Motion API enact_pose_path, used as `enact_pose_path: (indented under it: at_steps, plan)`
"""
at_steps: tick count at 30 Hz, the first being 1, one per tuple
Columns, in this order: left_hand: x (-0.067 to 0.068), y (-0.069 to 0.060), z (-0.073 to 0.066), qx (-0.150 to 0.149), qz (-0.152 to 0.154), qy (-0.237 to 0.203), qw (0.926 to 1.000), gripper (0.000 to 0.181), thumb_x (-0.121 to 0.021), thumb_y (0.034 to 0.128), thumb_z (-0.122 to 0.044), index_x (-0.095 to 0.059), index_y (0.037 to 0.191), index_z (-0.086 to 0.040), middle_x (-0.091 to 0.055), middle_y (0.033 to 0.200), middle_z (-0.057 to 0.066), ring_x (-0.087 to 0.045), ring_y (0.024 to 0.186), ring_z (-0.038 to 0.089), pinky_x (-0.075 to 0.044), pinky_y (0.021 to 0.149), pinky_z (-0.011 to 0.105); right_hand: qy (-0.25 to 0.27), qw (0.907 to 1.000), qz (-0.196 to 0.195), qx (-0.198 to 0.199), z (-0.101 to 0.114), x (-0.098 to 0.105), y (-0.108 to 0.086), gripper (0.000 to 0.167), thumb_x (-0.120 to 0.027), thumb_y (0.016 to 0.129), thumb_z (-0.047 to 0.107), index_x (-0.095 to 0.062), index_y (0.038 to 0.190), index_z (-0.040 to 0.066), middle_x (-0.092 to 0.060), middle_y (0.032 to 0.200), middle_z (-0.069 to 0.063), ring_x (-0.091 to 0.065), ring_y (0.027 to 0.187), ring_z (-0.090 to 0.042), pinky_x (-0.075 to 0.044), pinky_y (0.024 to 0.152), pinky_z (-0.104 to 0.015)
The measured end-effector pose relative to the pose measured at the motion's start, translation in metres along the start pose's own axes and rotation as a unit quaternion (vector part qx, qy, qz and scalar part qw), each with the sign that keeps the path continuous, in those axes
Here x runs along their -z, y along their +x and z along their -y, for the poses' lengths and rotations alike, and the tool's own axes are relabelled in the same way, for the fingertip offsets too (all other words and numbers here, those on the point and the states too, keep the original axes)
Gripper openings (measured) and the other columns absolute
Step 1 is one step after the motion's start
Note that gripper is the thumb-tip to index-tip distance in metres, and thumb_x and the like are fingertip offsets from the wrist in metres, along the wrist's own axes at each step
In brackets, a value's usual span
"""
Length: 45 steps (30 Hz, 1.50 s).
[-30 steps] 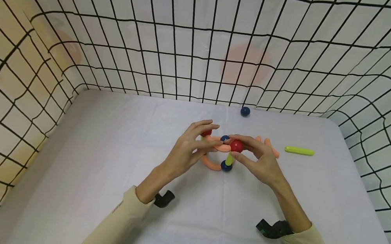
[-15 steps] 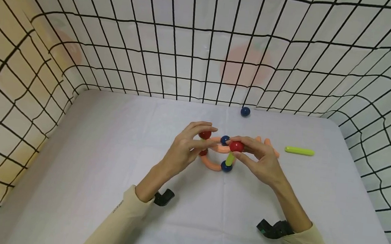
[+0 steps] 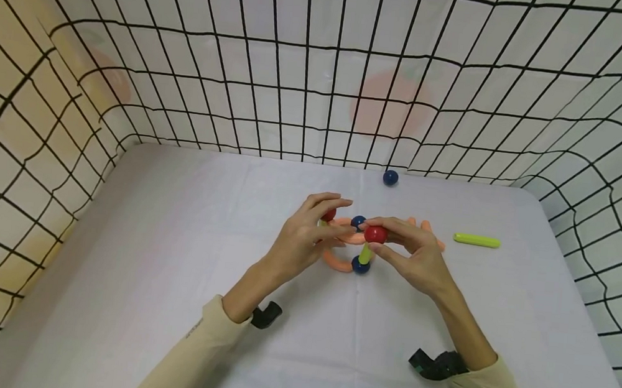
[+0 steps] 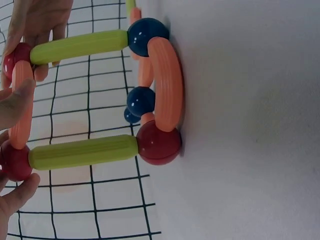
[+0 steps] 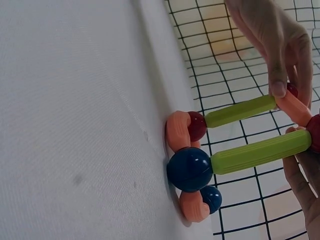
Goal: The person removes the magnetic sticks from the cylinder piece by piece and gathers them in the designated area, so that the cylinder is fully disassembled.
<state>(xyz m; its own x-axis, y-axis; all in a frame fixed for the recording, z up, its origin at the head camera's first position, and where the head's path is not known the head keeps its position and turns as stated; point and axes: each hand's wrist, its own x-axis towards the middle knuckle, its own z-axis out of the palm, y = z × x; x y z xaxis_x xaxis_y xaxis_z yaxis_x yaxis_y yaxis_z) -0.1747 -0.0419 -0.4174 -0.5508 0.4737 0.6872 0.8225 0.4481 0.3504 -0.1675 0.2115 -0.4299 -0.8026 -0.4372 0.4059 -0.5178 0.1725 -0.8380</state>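
A toy frame of balls and rods stands between my hands. Its orange curved base rods [image 4: 168, 85] join blue balls [image 5: 190, 169] and a red ball [image 4: 159, 142]. Two green rods [image 4: 82, 152] rise from it. A red ball sits on each, with an upper orange curved rod [image 4: 21, 105] bridging them. My left hand [image 3: 297, 237] holds the left top red ball [image 4: 16, 161], one finger lying along the upper orange rod. My right hand [image 3: 417, 258] pinches the right top red ball [image 3: 376, 234] between thumb and fingers. The left hand partly covers the frame in the head view.
A loose blue ball [image 3: 390, 177] lies at the table's back edge. One green rod [image 3: 476, 240] lies to the right. Loose orange rods [image 3: 426, 226] lie behind my right hand. Black netting [image 3: 276, 84] encloses the back and sides of the white table [image 3: 170, 255].
My left hand drew slightly left, baring its red ball, then shifted back right; the left top ball moved a little with it. My right hand has stayed almost still on its red ball.
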Motion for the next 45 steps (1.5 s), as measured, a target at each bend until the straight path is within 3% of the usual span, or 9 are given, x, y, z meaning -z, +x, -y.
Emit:
enact_pose_path:
  at_steps: [4,10,14,20,25,28,33,40,45]
  plan:
    - [-0.002,0.002,-0.001,-0.005,-0.006,0.021,0.9998,0.018,-0.086,0.0826,-0.008,-0.085,0.1,-0.014,-0.07,0.131,0.015,-0.058,0.132,0.035,-0.057,0.104,0.036,0.0,1.0,-0.004,-0.007,0.0,0.0,0.0,0.048,-0.073,0.088,-0.013,-0.066,0.133,0.001,-0.07,0.128,0.012,-0.068,0.115,-0.005,-0.057,0.097,-0.019]
    - [-0.002,0.001,0.0,-0.023,-0.009,0.058,0.998,0.015,-0.084,0.0853,-0.008,-0.086,0.097,-0.016,-0.072,0.129,0.013,-0.06,0.132,0.035,-0.054,0.107,0.045,0.0,1.0,-0.005,-0.006,0.0,0.0,0.0,0.045,-0.072,0.09,-0.011,-0.067,0.132,0.003,-0.072,0.127,0.004,-0.069,0.112,-0.006,-0.057,0.097,-0.019]
    - [0.001,0.0,0.002,-0.021,-0.001,0.031,0.9993,0.019,-0.083,0.0852,-0.007,-0.084,0.102,-0.015,-0.07,0.133,0.014,-0.057,0.136,0.037,-0.053,0.111,0.043,-0.002,1.0,-0.006,-0.003,-0.001,0.001,0.0,0.047,-0.072,0.089,-0.013,-0.067,0.132,0.002,-0.073,0.126,0.001,-0.07,0.112,-0.006,-0.056,0.097,-0.019]
    - [0.006,0.001,0.004,-0.009,0.005,-0.03,0.9995,0.024,-0.082,0.0863,-0.009,-0.082,0.11,-0.011,-0.067,0.138,0.016,-0.051,0.142,0.037,-0.05,0.114,0.034,0.003,0.9999,-0.009,-0.002,-0.001,0.001,0.0,0.048,-0.072,0.088,-0.015,-0.066,0.134,0.0,-0.071,0.128,0.009,-0.069,0.113,-0.005,-0.056,0.097,-0.019]
    - [0.007,0.0,0.005,-0.032,0.005,-0.022,0.9992,0.032,-0.081,0.0873,-0.005,-0.08,0.117,-0.017,-0.072,0.128,0.014,-0.055,0.138,0.036,-0.049,0.116,0.039,0.009,0.9999,-0.014,0.001,-0.002,0.0,-0.001,0.046,-0.072,0.088,-0.015,-0.065,0.132,-0.004,-0.07,0.125,0.012,-0.07,0.11,-0.003,-0.057,0.096,-0.019]
    - [0.008,0.0,0.006,-0.04,0.007,-0.024,0.9989,0.036,-0.078,0.0885,0.001,-0.078,0.119,-0.018,-0.075,0.121,0.012,-0.055,0.136,0.038,-0.054,0.109,0.037,0.012,0.9998,-0.017,0.007,-0.002,-0.001,-0.001,0.047,-0.072,0.087,-0.016,-0.065,0.132,-0.006,-0.07,0.125,0.011,-0.069,0.11,-0.003,-0.057,0.096,-0.019]
    - [0.008,-0.001,0.007,-0.035,0.012,-0.042,0.9984,0.039,-0.073,0.0901,0.009,-0.079,0.119,-0.017,-0.077,0.112,0.01,-0.054,0.137,0.039,-0.059,0.099,0.03,0.015,0.9996,-0.018,0.015,-0.003,-0.001,-0.001,0.047,-0.071,0.087,-0.017,-0.066,0.132,-0.006,-0.07,0.128,0.011,-0.068,0.112,-0.004,-0.057,0.095,-0.018]
    - [0.009,-0.002,0.007,-0.033,0.02,-0.045,0.9982,0.039,-0.072,0.0913,0.008,-0.078,0.119,-0.018,-0.077,0.111,0.009,-0.053,0.138,0.038,-0.059,0.099,0.029,0.017,0.9996,-0.014,0.016,-0.003,-0.002,-0.001,0.044,-0.071,0.088,-0.015,-0.066,0.131,-0.006,-0.07,0.129,0.009,-0.068,0.112,-0.004,-0.057,0.095,-0.018]
    - [0.011,-0.003,0.009,-0.036,0.026,-0.036,0.9984,0.038,-0.073,0.0912,0.007,-0.077,0.121,-0.016,-0.077,0.112,0.008,-0.053,0.137,0.037,-0.059,0.1,0.031,-0.008,0.9996,-0.025,-0.004,-0.004,0.002,-0.001,0.044,-0.072,0.089,-0.012,-0.067,0.132,-0.004,-0.07,0.126,0.012,-0.07,0.11,-0.001,-0.057,0.095,-0.018]
